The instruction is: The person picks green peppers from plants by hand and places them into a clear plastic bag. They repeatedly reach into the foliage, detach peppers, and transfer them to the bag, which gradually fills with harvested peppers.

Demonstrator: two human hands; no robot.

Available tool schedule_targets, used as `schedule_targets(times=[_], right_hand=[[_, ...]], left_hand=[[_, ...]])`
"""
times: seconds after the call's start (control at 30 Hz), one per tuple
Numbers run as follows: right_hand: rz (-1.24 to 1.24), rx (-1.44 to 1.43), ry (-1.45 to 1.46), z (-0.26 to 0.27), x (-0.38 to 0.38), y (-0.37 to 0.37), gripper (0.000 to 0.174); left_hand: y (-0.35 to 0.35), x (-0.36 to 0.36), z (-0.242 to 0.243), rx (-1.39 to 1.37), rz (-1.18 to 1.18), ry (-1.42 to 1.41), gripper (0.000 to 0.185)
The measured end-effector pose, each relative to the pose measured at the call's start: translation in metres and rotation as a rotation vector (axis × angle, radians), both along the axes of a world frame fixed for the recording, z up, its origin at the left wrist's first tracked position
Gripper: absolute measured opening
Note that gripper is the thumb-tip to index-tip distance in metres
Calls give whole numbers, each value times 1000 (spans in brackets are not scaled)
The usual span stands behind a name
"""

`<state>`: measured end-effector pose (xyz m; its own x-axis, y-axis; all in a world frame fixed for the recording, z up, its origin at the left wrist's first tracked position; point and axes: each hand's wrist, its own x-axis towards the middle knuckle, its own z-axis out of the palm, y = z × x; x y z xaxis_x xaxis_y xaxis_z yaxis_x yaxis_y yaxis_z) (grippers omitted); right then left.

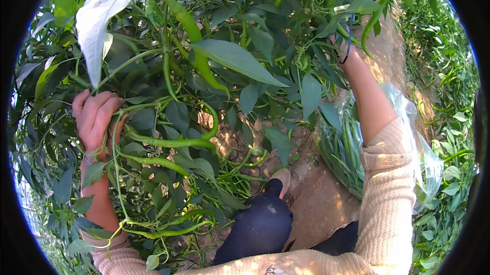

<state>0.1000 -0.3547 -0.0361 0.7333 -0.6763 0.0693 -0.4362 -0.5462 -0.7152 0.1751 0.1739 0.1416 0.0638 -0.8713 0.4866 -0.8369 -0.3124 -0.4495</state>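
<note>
My left hand (97, 120) reaches into the pepper plant on the left, its fingers curled among the leaves beside a bent green stem (116, 152). Leaves and the hand itself hide whether it grips anything. Long green chili peppers (172, 143) hang just to its right, and a thick one (187, 22) hangs higher up. My right hand (338, 45) is pushed into the foliage at the upper right, with its fingers hidden behind leaves. Another curved green chili pepper (372, 26) hangs just right of that wrist, which wears a dark band.
A clear plastic bag (340, 144) of green chili peppers stands on the soil beneath my right forearm. Many picked-looking peppers (237, 183) lie on the ground by my shoe (282, 177). Another row of pepper plants (451, 79) runs along the right, beyond a dirt path (383, 53).
</note>
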Motion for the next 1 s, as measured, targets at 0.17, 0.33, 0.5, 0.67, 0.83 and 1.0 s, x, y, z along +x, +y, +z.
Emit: schedule_targets(times=[0.17, 0.33, 0.5, 0.67, 0.83, 1.0], right_hand=[[23, -17, -19, -1, 5, 1, 47], [42, -71, -38, -3, 17, 11, 49], [78, -128, -120, -2, 45, 28, 52], [104, -57, -244, -2, 66, 37, 54], [407, 884, -614, 3, 59, 13, 57], [518, 1184, -625, 19, 42, 37, 58]], left_hand=[[4, 0, -2, 0, 21, 7, 23], [2, -2, -1, -1, 30, -6, 23], [-4, -5, -1, -33, 5, -35, 26], [-2, -5, -1, -26, 9, -32, 26], [-1, -3, -2, -23, 5, -40, 25], [3, -6, 5, -6, 15, -62, 23]])
